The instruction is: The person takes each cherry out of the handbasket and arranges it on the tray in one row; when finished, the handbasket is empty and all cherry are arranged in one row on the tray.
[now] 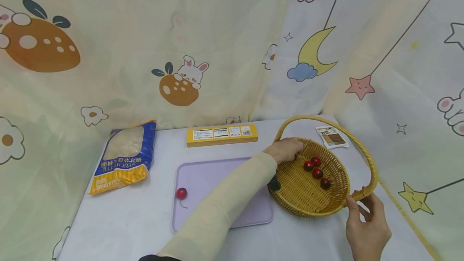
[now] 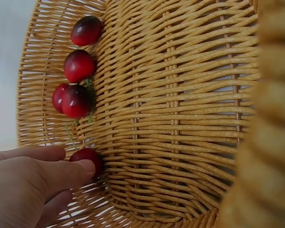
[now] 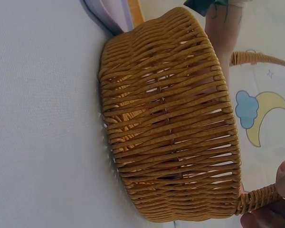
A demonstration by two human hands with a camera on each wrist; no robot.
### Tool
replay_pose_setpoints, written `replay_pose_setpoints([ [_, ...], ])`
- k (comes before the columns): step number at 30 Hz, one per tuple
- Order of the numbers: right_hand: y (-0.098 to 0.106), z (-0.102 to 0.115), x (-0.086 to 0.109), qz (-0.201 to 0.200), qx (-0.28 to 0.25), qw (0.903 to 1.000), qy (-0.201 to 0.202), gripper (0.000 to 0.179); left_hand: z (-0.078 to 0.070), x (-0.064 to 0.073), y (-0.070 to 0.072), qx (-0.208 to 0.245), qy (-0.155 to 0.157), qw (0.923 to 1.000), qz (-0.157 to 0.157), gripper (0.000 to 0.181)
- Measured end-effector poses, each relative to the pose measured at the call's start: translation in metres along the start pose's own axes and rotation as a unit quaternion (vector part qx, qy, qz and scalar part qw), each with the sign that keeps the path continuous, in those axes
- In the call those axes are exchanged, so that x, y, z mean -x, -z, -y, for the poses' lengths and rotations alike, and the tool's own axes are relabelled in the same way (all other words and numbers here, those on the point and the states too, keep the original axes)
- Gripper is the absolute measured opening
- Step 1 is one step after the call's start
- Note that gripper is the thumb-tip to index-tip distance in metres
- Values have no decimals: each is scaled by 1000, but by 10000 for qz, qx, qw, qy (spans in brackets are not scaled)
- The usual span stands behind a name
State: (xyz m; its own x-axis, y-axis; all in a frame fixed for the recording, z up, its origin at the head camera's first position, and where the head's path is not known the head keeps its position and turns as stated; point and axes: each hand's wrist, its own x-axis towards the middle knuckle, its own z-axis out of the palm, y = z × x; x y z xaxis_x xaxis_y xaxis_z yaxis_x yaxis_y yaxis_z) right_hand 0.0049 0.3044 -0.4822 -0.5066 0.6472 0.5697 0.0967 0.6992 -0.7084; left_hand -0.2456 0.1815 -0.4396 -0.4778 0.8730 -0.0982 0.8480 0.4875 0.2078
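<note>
A woven basket [image 1: 304, 196] with an arched handle [image 1: 367, 160] stands on the right of the table. Reaching over its left rim, my left hand [image 1: 286, 149] pinches a dark red cherry [image 2: 88, 164] between thumb and fingers, low at the basket's inner wall. Several more cherries [image 2: 79, 65] lie in a row beside it along that wall. My right hand [image 1: 367, 222] grips the foot of the handle, where it joins the right rim. On the left of a lilac tray [image 1: 203, 174] lies a single cherry [image 1: 181, 193] with its stem.
Behind the tray lies a yellow box [image 1: 222, 135]. A blue and yellow pasta bag [image 1: 125, 156] rests at the back left. Past the basket is a small white and brown packet [image 1: 332, 137]. A printed cloth [image 1: 232, 51] hangs behind the table.
</note>
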Motion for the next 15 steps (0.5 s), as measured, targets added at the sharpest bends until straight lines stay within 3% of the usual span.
replay_pose_setpoints([
  [4, -1, -2, 0, -2, 16, 10000, -1, 53, 0, 0, -2, -115, -113, 9999, -50, 14],
  [11, -3, -6, 1, -54, 9, 10000, -22, 54, 0, -2, -7, -307, 41, 9995, 79, 15],
  [15, -3, -6, 0, -41, 29, 10000, -36, 54, -1, -3, -6, -357, -74, 9993, 59, 15],
])
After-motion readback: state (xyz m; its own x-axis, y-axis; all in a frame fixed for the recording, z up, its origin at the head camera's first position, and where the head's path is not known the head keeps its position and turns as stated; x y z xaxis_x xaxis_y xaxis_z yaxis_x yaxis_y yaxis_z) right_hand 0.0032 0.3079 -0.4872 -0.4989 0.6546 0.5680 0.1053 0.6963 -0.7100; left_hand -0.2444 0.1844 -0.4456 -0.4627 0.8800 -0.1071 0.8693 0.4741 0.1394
